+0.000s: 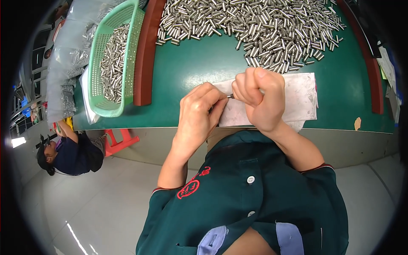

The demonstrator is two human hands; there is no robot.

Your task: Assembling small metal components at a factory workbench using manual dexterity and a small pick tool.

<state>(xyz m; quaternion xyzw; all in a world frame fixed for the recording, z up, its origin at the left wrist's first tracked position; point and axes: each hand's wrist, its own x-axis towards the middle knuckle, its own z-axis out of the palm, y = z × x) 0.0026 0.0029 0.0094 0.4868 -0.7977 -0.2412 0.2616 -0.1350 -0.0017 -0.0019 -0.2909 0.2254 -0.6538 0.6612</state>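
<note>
My left hand [197,111] is closed, its thumb and fingertips pinched together over the near edge of the table. A small dark metal piece [230,96] shows in the narrow gap between its fingertips and my right hand [264,98]. That right hand is curled into a fist with the thumb on top; whatever lies inside it is hidden. Both hands are above a smudged whitish cloth [300,97] spread on the green tabletop [191,63]. Beyond them lies a large heap of short, shiny metal cylinders [272,34].
A green plastic basket [94,91] of similar metal pieces stands left, beside a red-brown rail [143,72]. Another rail [369,63] bounds the right side. Filled clear bags [63,83] line the far left. A person [74,153] sits beyond, near a red stool [121,143].
</note>
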